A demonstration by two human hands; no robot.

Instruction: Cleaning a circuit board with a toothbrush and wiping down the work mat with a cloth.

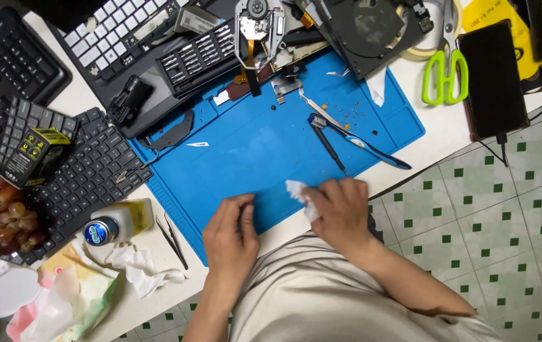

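Bright, even overhead light, soft shadows, sharp focus, slight edge distortion.

Blue mat point(252, 152) on a white bench point(439, 123); lime-green scissors point(445, 76) beside the mat; floor point(512, 190) pale, dotted with dark-green squares.

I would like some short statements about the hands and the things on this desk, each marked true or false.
1. The right hand holds a white tissue. True.
2. The scissors have red handles. False: they are green.
3. The tweezers lie beside the blue mat, near the left hand. True.
4. The white bottle stands upright. False: it lies on its side.
5. The grapes are on the mat. False: they rest by a keyboard.
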